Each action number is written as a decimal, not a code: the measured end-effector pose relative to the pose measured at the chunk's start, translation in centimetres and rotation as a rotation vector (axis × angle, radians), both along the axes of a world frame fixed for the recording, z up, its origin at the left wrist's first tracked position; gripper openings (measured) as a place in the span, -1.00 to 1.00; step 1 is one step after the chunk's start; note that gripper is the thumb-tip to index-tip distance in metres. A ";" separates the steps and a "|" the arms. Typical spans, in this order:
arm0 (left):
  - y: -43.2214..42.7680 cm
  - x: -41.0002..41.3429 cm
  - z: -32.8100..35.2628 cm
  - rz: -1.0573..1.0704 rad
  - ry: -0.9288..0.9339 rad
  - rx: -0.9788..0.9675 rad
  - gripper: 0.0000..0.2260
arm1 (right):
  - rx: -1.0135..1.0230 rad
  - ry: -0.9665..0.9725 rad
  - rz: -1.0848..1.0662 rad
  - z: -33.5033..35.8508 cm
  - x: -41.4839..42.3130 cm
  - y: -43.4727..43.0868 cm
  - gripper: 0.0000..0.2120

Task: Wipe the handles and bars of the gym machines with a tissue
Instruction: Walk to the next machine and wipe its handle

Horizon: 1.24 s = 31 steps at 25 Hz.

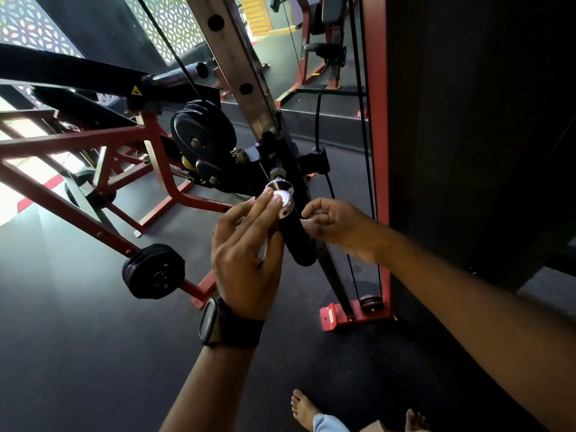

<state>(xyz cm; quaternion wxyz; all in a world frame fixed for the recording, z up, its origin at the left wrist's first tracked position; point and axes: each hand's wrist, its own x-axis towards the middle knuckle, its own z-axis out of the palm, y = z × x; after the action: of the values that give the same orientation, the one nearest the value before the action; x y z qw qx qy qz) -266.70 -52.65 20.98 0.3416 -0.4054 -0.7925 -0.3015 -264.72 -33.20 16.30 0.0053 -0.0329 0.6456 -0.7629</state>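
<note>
2 forearms reach in from the bottom, 1 watch (215, 322) on the left wrist, 2 bare feet (304, 406) down at 6 o'clock. 1 black handle (296, 241) hangs mid-frame. The left hand (246, 244) sits at its 9 o'clock, fingers loose and fairly straight, fingertips (270, 194) touching the 1 silver end cap (285, 198). The right hand (336, 226) is at 3 o'clock, curled fingers pinching the handle. 1 stack of black plates (152, 271) sits at 8 o'clock.

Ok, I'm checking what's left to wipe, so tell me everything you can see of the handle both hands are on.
The handle is a short black grip, rubber-like, with a shiny silver metal end cap. It sits tilted, cap uppermost, beside the machine's red upright. Fingers of the left hand touch the cap; the right hand pinches the grip's upper part.
</note>
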 end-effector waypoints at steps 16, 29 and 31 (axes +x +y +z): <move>0.1 0.1 0.2 -0.013 -0.008 -0.003 -0.64 | 0.049 0.266 -0.217 3.2 0.7 -1.8 -0.78; 0.0 -0.1 -0.2 -0.013 0.016 0.017 -0.69 | 0.437 0.280 -0.233 -3.3 0.5 -1.4 -0.82; 0.0 0.0 -0.3 -0.011 0.009 0.021 -0.68 | 0.578 0.367 -0.229 -5.7 0.2 -1.2 -0.86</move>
<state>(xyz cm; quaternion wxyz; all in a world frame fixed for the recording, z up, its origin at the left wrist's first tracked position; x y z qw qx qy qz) -266.69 -52.66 20.73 0.3477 -0.4078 -0.7854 -0.3098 -264.48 -34.38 10.56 -0.1871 -0.0938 0.8245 -0.5257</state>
